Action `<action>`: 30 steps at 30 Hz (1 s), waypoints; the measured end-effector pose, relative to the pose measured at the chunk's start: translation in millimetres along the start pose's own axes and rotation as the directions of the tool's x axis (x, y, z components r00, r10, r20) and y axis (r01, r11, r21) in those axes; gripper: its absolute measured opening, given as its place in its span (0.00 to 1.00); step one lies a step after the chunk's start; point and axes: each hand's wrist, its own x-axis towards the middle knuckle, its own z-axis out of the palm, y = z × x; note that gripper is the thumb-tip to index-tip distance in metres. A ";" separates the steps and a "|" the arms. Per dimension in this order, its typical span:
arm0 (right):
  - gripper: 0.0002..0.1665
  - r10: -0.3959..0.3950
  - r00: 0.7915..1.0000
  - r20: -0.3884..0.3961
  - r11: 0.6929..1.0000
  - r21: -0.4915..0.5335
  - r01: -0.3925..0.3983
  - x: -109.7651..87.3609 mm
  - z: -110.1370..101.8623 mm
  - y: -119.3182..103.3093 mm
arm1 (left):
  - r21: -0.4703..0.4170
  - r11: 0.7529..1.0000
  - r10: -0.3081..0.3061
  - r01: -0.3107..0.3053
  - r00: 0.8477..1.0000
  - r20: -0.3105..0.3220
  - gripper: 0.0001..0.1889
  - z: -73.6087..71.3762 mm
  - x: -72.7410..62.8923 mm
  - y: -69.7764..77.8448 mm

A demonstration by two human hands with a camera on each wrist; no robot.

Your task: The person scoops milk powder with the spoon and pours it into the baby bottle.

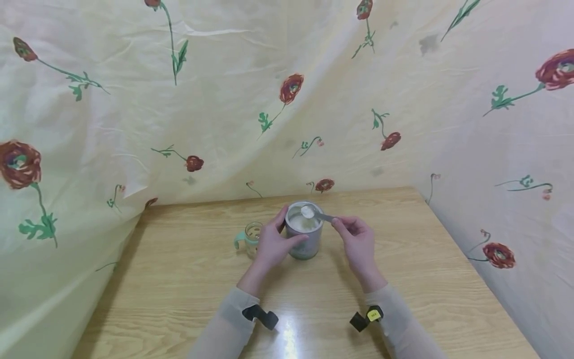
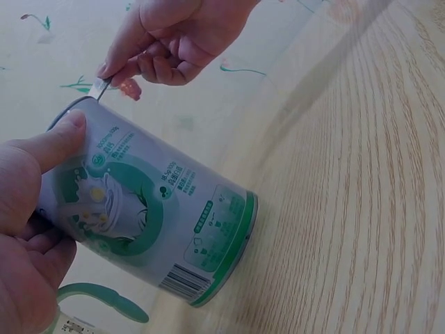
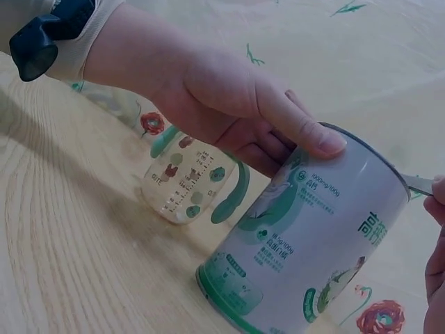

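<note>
My left hand grips a tin of white powder, thumb near the rim and fingers round the far left side. The tin has a white and green label, plain in the left wrist view, and stands upright on the table, its top uncovered. In my right hand the thumb and fingers pinch the handle of a grey spoon. The spoon's bowl, heaped with white powder, is over the tin's mouth. In both wrist views the rim hides the bowl, and only part of the handle shows.
Left of the tin stands a clear cup with green handles, animal prints and measuring marks, partly behind my left hand in the head view. Both stand on a light wood table. A flower-printed cloth hangs behind and along the sides.
</note>
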 end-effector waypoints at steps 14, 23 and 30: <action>0.15 0.002 1.000 0.010 1.000 -0.010 -0.002 -0.7 2.2 -2.1 | -0.010 1.000 0.020 -0.020 1.000 -0.001 0.53 0.0 0.1 -2.3; 0.15 0.010 1.000 0.015 1.000 -0.015 -0.010 -0.7 2.0 -1.7 | -0.014 1.000 -0.003 0.003 1.000 -0.004 0.53 -0.7 -0.8 -0.2; 0.14 0.028 1.000 -0.003 1.000 -0.008 -0.028 0.0 3.2 -2.1 | -0.017 0.999 -0.027 0.027 1.000 -0.005 0.54 0.4 0.7 0.5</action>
